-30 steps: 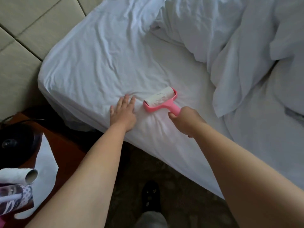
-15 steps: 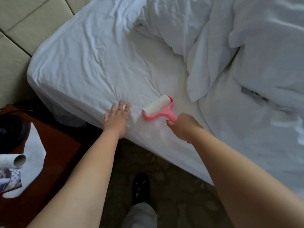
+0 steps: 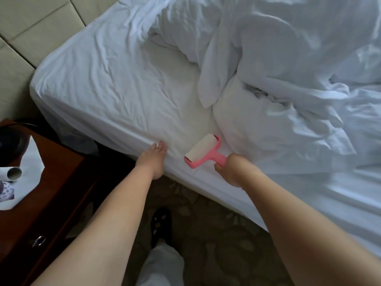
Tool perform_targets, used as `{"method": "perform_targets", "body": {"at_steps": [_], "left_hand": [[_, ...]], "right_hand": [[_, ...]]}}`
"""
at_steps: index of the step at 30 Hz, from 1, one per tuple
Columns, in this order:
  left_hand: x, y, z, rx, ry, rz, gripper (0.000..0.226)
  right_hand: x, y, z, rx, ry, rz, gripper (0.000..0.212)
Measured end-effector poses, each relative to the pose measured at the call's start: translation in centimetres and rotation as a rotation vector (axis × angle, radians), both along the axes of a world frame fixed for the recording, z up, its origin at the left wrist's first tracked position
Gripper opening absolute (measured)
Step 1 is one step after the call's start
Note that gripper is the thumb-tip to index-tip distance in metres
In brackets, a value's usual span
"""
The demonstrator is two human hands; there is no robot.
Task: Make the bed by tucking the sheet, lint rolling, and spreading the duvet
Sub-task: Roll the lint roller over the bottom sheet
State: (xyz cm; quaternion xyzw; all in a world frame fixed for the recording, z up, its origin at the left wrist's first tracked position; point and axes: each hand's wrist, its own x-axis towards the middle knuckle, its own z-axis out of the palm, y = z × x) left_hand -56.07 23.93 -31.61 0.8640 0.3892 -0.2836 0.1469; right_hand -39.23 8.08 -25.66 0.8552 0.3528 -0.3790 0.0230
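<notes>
Since a second ago your view has swung right and pulled back, so more of the crumpled duvet [image 3: 278, 65] shows and the nightstand [image 3: 51, 182] sits lower left. Your left hand [image 3: 153, 159] has slid from the flat top of the sheet [image 3: 107, 83] down to the mattress edge; before, the fingers lay spread on top, now they lie straight and close together, pressing the sheet at the corner fold. Your right hand [image 3: 232, 172] has turned the pink lint roller [image 3: 203, 150] so its head angles up toward the duvet instead of lying across.

No brand or writing can be read on the roller. A patterned wrapper [image 3: 6, 190] on the nightstand has a print, but it is too blurred to read.

Your right fingers are curled tight round the roller's pink handle, thumb underneath. The white roll sits on the sheet near the bed's edge, beyond your knuckles, between your two hands and apart from the left one. Its far end lies just beside the fold of the duvet. A cardboard tube [image 3: 12, 174] and a white sheet of paper [image 3: 28, 172] lie on the nightstand, with a dark round object behind them. Your dark shoe [image 3: 160, 226] stands on the patterned carpet below.
</notes>
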Motion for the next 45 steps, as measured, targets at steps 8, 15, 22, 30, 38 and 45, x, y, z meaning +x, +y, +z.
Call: {"method": "perform_targets", "body": {"at_steps": [8, 15, 22, 30, 38, 45], "left_hand": [[3.2, -5.4, 1.2, -0.077, 0.076, -0.106, 0.070], [4.2, -7.0, 1.3, -0.058, 0.057, -0.129, 0.068], [5.2, -6.0, 1.9, -0.024, -0.024, -0.047, 0.069], [7.1, -7.2, 1.7, 0.131, -0.020, -0.297, 0.073], [8.9, -12.5, 1.2, 0.053, -0.021, -0.295, 0.079], [11.2, -16.5, 1.8, 0.053, -0.006, -0.304, 0.077]], "right_hand": [[1.1, -6.2, -0.5, 0.043, -0.006, -0.012, 0.041], [1.6, -8.5, -0.7, 0.012, 0.012, -0.071, 0.039], [1.5, -8.0, -0.9, 0.008, 0.011, -0.079, 0.045], [1.9, -9.9, -0.8, 0.007, 0.050, -0.092, 0.033], [4.8, -16.0, -0.8, 0.005, 0.045, -0.050, 0.036], [7.4, -20.8, -0.9, -0.009, 0.044, -0.006, 0.035]]}}
